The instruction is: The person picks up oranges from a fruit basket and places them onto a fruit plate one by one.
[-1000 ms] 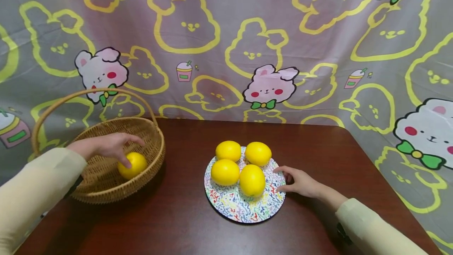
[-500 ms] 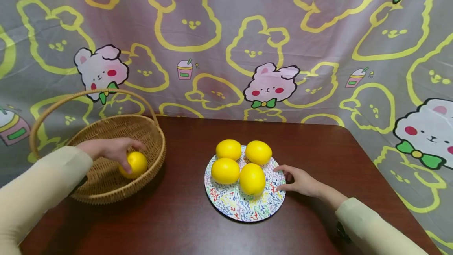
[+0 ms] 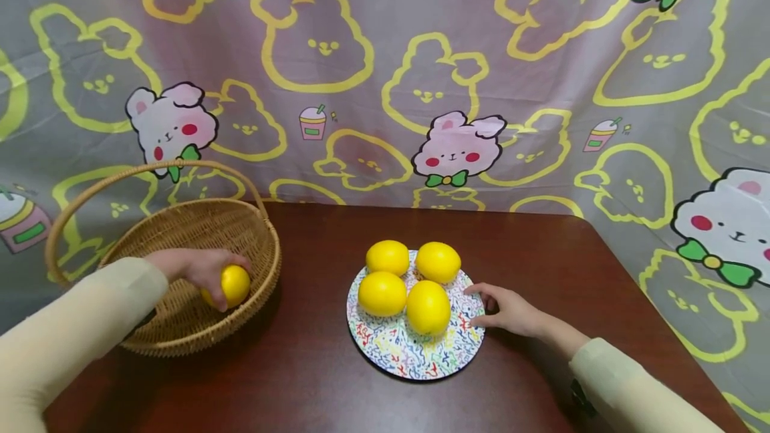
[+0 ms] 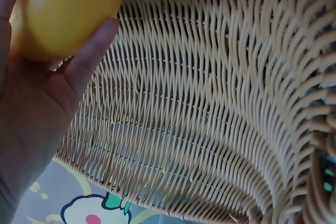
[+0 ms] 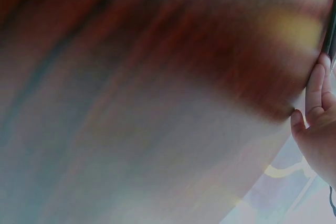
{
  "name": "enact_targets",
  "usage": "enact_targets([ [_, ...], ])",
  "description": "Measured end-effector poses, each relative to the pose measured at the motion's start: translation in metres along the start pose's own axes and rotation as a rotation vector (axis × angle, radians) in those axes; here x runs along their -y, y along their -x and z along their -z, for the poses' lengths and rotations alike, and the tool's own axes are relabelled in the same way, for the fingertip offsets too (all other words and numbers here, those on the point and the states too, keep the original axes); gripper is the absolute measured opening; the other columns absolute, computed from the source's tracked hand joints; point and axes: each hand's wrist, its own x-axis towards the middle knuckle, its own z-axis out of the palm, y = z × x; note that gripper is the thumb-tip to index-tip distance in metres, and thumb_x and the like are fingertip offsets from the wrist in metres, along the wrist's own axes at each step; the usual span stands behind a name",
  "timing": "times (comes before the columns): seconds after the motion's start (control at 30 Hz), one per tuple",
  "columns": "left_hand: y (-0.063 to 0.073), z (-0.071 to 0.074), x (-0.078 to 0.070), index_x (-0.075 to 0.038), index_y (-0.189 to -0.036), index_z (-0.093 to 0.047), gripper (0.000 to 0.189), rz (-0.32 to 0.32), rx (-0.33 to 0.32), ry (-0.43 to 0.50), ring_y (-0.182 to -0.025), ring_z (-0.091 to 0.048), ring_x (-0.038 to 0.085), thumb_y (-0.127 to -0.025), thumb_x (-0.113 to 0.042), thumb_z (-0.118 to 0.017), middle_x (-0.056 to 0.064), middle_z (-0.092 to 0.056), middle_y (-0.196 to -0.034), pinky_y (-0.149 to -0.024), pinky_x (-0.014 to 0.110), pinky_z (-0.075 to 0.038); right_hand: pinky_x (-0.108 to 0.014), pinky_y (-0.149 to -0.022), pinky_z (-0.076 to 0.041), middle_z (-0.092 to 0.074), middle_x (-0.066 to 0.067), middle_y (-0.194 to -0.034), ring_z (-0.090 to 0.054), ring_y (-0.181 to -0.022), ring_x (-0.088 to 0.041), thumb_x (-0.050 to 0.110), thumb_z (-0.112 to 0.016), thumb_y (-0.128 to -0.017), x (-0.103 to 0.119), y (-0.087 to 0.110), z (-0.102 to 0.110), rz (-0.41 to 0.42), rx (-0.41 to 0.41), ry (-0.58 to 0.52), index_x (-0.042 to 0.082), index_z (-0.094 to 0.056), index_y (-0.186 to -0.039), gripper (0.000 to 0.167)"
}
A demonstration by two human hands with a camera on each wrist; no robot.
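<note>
In the head view my left hand (image 3: 207, 271) reaches into a wicker basket (image 3: 180, 222) and grips a yellow lemon (image 3: 238, 284). The left wrist view shows the thumb and fingers around that lemon (image 4: 73, 11), close by the woven wall. A round plate (image 3: 409, 358) with a multicoloured squiggle pattern carries several lemons (image 3: 429, 307), grouped toward its far half. My right hand (image 3: 511, 309) is at the plate's right rim, fingertips and thumb spread along the edge. The right wrist view catches that hand (image 5: 317, 129) at its right border, against the dark rim.
A tall arched handle (image 3: 150, 167) rises over the basket. The dark brown table (image 3: 313, 353) stretches between basket and plate. A curtain (image 3: 361, 25) with rabbit drawings hangs behind the table and along its right side.
My left hand has lowered onto the lemon in the basket, and its fingers have closed around it. The right hand stays at the plate's rim.
</note>
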Motion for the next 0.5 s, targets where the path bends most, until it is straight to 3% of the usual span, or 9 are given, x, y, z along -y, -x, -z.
enact_targets([
  [0.5, 0.0014, -0.0002, -0.0001, -0.003, -0.114, -0.058, 0.06, -0.031, -0.014, -0.014, -0.085, -0.052, 0.017, -0.061, -0.011, -0.084, 0.004, -0.055, -0.098, -0.071, 0.033, -0.046, -0.026, -0.063, -0.042, -0.05, 0.002, -0.085, -0.048, -0.077, -0.016, 0.036, -0.078, -0.082, -0.0029, -0.0007, -0.0014, -0.003, -0.006, 0.007, 0.017, -0.056, -0.128, 0.055],
])
